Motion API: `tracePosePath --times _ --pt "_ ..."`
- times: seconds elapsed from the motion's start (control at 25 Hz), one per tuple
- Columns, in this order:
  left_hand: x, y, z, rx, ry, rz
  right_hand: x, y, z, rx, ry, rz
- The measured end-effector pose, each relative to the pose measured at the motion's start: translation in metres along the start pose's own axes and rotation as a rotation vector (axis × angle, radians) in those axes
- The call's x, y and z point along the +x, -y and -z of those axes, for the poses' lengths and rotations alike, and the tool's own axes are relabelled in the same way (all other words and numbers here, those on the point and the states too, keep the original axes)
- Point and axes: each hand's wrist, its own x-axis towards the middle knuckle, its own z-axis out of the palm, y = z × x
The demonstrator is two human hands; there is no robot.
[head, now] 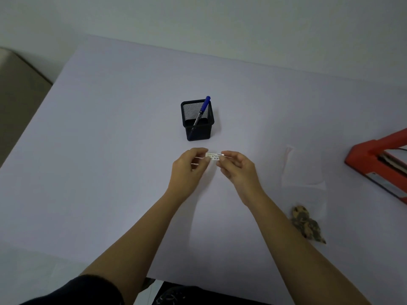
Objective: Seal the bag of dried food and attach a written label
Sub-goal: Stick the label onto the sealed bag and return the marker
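Observation:
A small white label [214, 156] with dark writing is held above the table's middle, pinched at its left end by my left hand [191, 168] and at its right end by my right hand [236, 170]. To the right lies a clear plastic bag [302, 179], flat on the table, with brown dried food [306, 224] bunched at its near end. A blue marker [201, 112] stands tilted in a black mesh pen holder [197, 126] just beyond my hands.
A red heat sealer [381, 159] sits at the right edge of the pale table [110, 150]. The table's near edge runs below my forearms. A beige surface [17, 89] lies off the table's left side.

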Motion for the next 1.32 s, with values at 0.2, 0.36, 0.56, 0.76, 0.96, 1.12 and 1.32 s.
tracePosePath --times 0.2,0.36,0.56,0.76,0.96,1.12,1.32 --pt "-0.015 -0.036 0.000 -0.353 0.130 0.111 -0.035 0.024 0.023 0.101 0.088 -0.006" --pt "-0.026 -0.058 -0.003 -0.384 0.179 0.080 -0.052 0.039 0.044 0.167 0.175 -0.005" --pt "-0.034 -0.078 -0.009 -0.415 0.220 0.028 -0.063 0.048 0.063 0.186 0.185 0.023" --pt "-0.038 -0.091 -0.016 -0.599 0.355 0.117 -0.068 0.053 0.075 0.098 0.102 0.100" --pt "-0.044 -0.099 -0.023 -0.657 0.391 0.167 -0.074 0.060 0.084 0.018 0.057 0.159" --pt "-0.049 -0.102 -0.028 -0.616 0.403 0.153 -0.082 0.065 0.091 -0.065 0.060 0.251" --pt "-0.057 -0.109 -0.035 -0.579 0.380 0.128 -0.092 0.067 0.101 -0.018 0.052 0.232"
